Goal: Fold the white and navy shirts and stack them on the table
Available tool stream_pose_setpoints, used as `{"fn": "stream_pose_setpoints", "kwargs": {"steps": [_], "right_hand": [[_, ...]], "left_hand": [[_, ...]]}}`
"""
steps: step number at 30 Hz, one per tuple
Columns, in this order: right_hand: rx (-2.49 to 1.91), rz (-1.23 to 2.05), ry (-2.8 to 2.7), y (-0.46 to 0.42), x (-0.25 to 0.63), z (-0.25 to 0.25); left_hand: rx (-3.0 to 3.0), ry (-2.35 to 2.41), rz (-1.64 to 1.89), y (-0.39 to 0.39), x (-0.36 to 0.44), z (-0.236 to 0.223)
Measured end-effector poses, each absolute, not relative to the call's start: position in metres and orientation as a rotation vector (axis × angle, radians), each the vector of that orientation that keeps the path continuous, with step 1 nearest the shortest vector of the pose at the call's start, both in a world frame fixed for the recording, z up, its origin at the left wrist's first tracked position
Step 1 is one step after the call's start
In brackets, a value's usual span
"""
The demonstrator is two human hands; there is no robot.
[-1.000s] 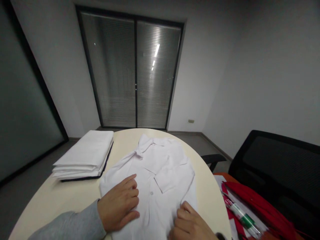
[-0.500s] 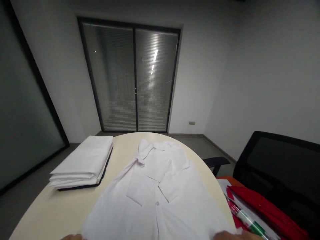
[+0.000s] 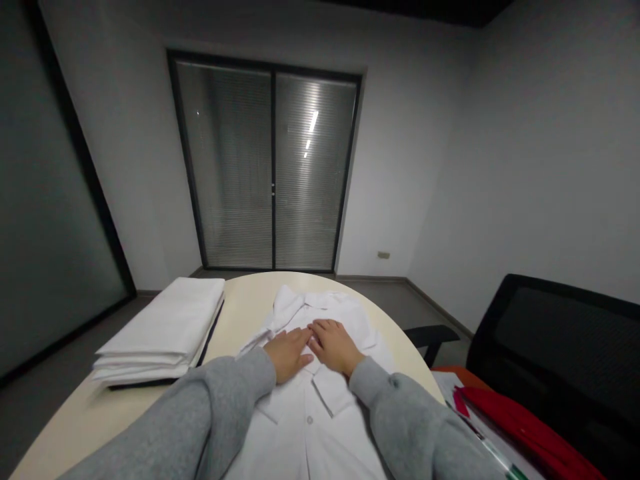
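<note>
A white button-up shirt lies spread on the round table, its collar at the far end and its sleeves folded in across the chest. My left hand rests flat on the upper chest, fingers stretched toward the middle. Palm down, my right hand lies beside it, and the fingertips of both meet near the shirt's centre line. Neither hand grips the cloth. Part of the crossed sleeves is hidden beneath my hands, and my forearms in grey sleeves cover the shirt's sides.
A stack of folded white cloth with a dark layer beneath sits on the left of the cream table. At the right stands a black mesh chair with a red item and papers on its seat. Glass doors are behind.
Both hands have come from the near edge of the view, by the shirt's lower part, forward onto its chest. They now lie flat on the folded sleeves.
</note>
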State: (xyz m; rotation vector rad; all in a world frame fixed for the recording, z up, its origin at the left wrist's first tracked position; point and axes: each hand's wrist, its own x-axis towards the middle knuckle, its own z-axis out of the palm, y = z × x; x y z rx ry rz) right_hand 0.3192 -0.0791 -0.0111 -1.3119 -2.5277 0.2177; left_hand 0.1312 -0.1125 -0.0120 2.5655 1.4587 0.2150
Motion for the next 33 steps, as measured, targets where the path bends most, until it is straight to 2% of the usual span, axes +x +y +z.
{"fn": "stream_pose_setpoints", "kwargs": {"steps": [2, 5, 9, 12, 17, 20, 26, 29, 33], "right_hand": [[-1.32, 0.183, -2.5, -0.072, 0.321, -0.032], [-1.312, 0.186, -2.481, -0.066, 0.328, -0.048], [-1.299, 0.205, -2.463, -0.06, 0.33, -0.052], [-1.302, 0.201, -2.453, -0.06, 0.329, -0.051], [-1.317, 0.175, -2.443, -0.064, 0.327, -0.047], [-1.333, 0.168, -2.425, -0.065, 0.326, -0.045], [-1.347, 0.195, -2.39, -0.062, 0.326, -0.047], [-1.333, 0.206, -2.387, -0.06, 0.327, -0.048], [-1.332, 0.225, -2.38, -0.059, 0.327, -0.049]], "left_hand": [[2.547, 1.671, 0.063, -0.103, 0.115, -0.025], [2.417, 2.131, -0.182, -0.087, 0.081, -0.012], [2.337, 2.391, -0.13, -0.059, 0.064, 0.021], [2.475, 2.132, -0.045, -0.045, 0.085, 0.022], [2.618, 1.623, 0.026, -0.018, 0.134, -0.011], [2.588, 1.679, 0.089, 0.016, 0.144, -0.019], [2.45, 2.037, 0.37, 0.08, 0.147, -0.006], [2.564, 1.859, 0.442, 0.085, 0.159, -0.016], [2.663, 1.557, 0.317, 0.085, 0.167, -0.043]]}}
